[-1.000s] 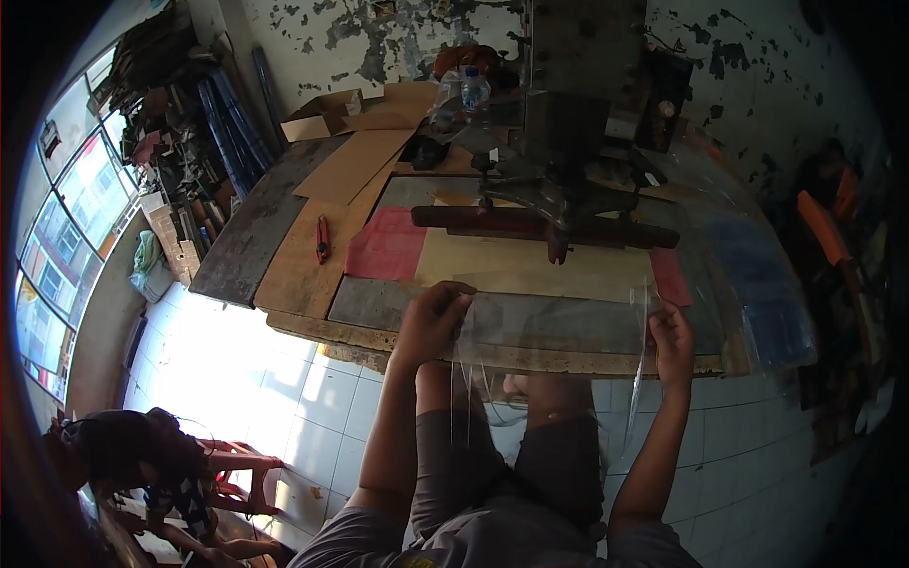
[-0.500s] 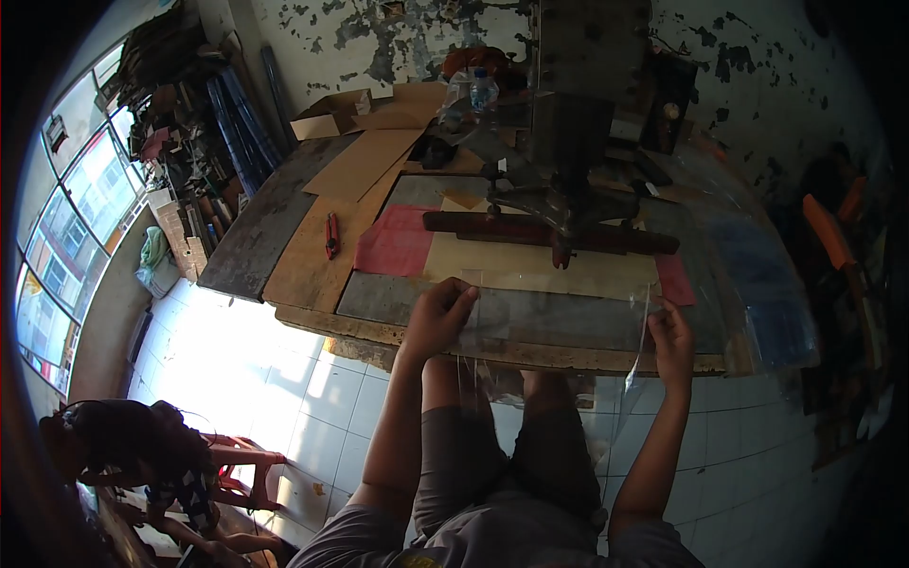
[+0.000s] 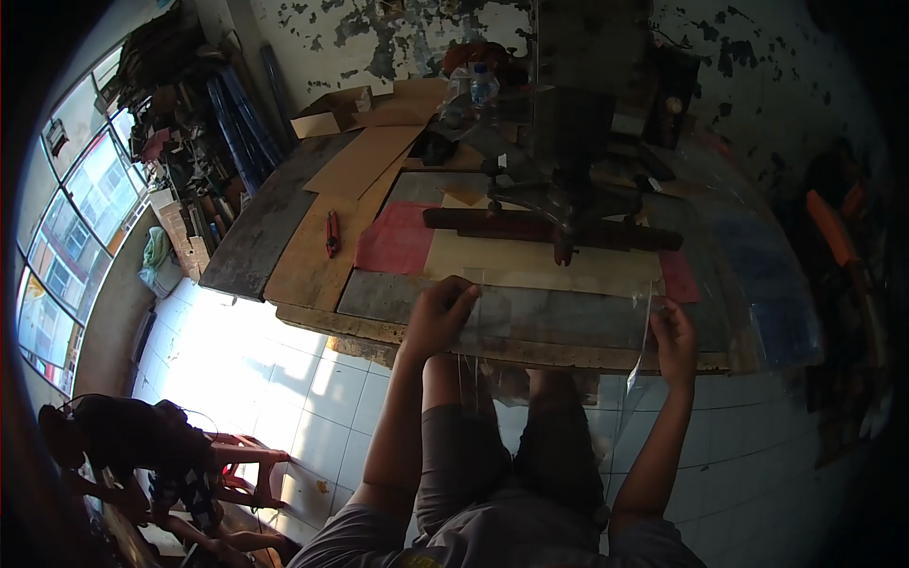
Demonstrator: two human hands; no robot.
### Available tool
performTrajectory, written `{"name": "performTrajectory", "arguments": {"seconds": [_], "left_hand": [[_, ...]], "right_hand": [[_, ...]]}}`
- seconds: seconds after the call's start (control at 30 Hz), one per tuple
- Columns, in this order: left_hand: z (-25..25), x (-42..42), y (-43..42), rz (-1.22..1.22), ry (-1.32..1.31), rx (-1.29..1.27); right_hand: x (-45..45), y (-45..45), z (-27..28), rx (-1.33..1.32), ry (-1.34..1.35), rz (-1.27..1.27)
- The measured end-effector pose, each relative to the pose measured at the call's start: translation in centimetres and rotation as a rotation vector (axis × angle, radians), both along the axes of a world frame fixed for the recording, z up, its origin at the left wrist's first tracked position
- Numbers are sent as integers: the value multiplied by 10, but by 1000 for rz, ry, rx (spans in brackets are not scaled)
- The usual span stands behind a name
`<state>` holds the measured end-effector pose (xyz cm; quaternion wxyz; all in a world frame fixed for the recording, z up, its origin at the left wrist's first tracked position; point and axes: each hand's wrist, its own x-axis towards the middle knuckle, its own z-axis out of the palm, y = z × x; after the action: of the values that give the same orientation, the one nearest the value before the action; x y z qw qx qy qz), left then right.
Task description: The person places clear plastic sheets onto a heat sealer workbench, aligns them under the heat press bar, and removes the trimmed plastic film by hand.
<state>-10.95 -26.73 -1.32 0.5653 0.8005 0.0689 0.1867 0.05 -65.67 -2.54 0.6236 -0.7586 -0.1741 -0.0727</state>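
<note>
A clear plastic sheet [image 3: 559,324] stretches between my two hands at the front edge of the table, its lower part hanging below the edge. My left hand [image 3: 441,314] pinches its left side between thumb and fingers. At the right side, my right hand [image 3: 673,339] grips the other edge with its fingers. Just beyond the sheet lie a cream sheet [image 3: 511,263] and a red sheet [image 3: 394,242] on the grey table plate. Over them stands a press with a dark horizontal bar [image 3: 606,233].
A red cutter knife [image 3: 332,235] lies on the wooden board at left. Behind it are cardboard pieces [image 3: 365,163], an open box [image 3: 327,115] and a water bottle [image 3: 483,87]. Blue clear plastic [image 3: 784,333] lies at right. Another person [image 3: 142,445] sits low at left, beside a red stool [image 3: 248,464].
Both hands keep the plastic sheet in almost the same place. The view has shifted very slightly. The person at the left has moved their arms a little.
</note>
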Motion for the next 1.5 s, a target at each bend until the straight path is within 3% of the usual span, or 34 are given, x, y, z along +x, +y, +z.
{"name": "performTrajectory", "arguments": {"seconds": [0.17, 1.5], "left_hand": [[8, -5, -5, 91, -101, 92], [9, -8, -3, 93, -29, 4]], "right_hand": [[1, 0, -3, 34, 31, 22], [1, -1, -4, -11, 33, 30]]}}
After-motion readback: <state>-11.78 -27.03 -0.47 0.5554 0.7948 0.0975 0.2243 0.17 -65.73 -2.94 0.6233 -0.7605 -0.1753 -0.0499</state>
